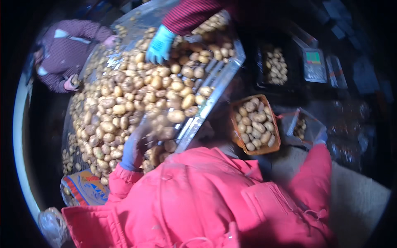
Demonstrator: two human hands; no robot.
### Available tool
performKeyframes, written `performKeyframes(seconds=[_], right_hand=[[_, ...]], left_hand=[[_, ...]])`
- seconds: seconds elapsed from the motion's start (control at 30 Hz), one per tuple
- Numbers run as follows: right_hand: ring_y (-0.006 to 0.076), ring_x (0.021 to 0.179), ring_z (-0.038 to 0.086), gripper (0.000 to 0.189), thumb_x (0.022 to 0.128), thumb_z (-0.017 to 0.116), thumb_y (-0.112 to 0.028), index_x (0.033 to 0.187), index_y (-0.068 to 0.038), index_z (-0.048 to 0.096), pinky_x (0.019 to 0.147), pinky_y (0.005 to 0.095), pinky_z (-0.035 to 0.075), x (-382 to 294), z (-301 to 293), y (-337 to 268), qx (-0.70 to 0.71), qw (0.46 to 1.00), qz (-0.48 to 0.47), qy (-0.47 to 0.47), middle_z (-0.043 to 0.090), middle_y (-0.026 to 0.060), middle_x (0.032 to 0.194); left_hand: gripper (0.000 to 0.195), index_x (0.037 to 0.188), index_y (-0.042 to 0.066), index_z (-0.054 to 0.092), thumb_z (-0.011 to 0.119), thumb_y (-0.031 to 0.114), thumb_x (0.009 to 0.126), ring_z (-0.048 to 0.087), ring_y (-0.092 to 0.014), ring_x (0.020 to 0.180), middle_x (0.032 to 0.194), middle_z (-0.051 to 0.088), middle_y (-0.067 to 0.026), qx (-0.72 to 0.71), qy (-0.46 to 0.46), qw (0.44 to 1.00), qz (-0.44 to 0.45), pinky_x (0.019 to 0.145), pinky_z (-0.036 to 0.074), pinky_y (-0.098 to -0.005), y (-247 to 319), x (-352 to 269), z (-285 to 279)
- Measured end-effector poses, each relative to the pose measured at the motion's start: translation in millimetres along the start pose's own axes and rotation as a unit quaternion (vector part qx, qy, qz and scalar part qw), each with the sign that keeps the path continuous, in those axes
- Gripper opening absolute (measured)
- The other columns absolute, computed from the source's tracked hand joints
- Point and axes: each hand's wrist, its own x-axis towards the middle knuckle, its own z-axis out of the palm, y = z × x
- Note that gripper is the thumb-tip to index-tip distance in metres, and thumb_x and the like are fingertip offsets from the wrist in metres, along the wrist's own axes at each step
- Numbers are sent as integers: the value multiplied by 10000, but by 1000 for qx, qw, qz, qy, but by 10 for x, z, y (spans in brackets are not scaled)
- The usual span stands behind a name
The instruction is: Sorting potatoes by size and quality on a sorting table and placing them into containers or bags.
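Observation:
My left hand (134, 148), in a grey-blue glove, reaches into the near side of a big heap of potatoes (125, 108); its fingers are blurred, and whether it grips any is unclear. The heap lies on a metal sorting table (198, 119) with a slatted edge. Far to the right, my right hand (322, 137) is at the rim of a clear plastic container or bag (314, 124) with small potatoes in it; its fingers are too small and dim to read. Between my arms stands an orange basket (276, 136) filled with potatoes.
A co-worker's blue-gloved hand (160, 46) touches the heap at the top. Another co-worker in a purple jacket (66, 54) stands upper left, hands at the table. A dark crate (260, 71) of potatoes and a scale (314, 66) are at right. A printed bag (88, 187) lies lower left.

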Motion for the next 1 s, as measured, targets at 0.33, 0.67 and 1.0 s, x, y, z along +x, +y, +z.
performKeyframes(seconds=[0.33,0.67,1.0], right_hand=[[329,1023,613,434,805,748,-255,1169,-47,635,911,417,479,-1966,1883,-205,-404,667,-581,-233,651,185,1082],[335,1144,514,402,746,684,-295,1096,-105,627,988,520,384,-5651,3183,490,-180,272,-707,-628,590,125,1137],[294,1097,512,514,727,692,-245,1218,-143,581,1022,493,348,-5478,3371,643,-243,217,-767,-553,569,96,1139]], left_hand=[[409,1345,58,513,529,280,1001,658,-195,1012,1278,567,-88,47,202,974,89,856,544,-298,-292,-439,-899],[325,1244,39,595,553,244,995,599,-92,908,1049,639,-29,147,406,890,148,809,486,-235,-946,-1118,-1343],[292,1215,11,610,573,182,981,582,-102,956,1110,623,-40,111,422,889,142,855,482,-251,-1087,-1232,-1028]])
